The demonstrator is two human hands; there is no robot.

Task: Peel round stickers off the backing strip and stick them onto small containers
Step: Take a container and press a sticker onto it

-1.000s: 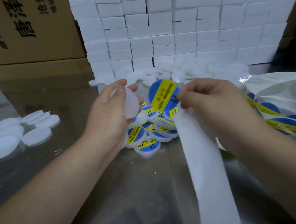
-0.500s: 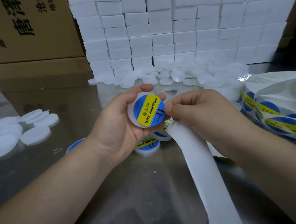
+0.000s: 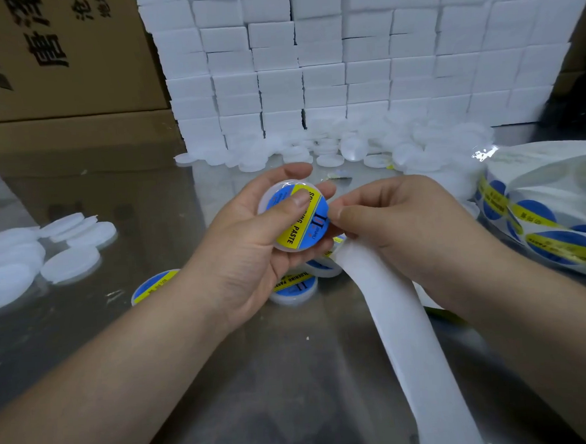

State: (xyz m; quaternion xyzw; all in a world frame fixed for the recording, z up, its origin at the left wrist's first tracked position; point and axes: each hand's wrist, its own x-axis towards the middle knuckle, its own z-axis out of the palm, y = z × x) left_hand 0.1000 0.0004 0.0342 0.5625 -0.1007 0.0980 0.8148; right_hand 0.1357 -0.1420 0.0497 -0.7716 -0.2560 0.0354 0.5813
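Illumination: even, moderately bright, from overhead, with a cool cast.
Shadows: soft and faint, no hard edges.
Glare: dull sheen across the metal surface, which dimly mirrors the cardboard box. One sharp sparkle on the clear plastic bag.
Exposure: stacked white boxes and loose white lids nearly blown out, outlines washed.
Distortion: wide-angle bowing toward the frame edges, so the box rows curve.
Focus: sharpest at the left hand and right hand in the centre. Corners and near forearms are soft.
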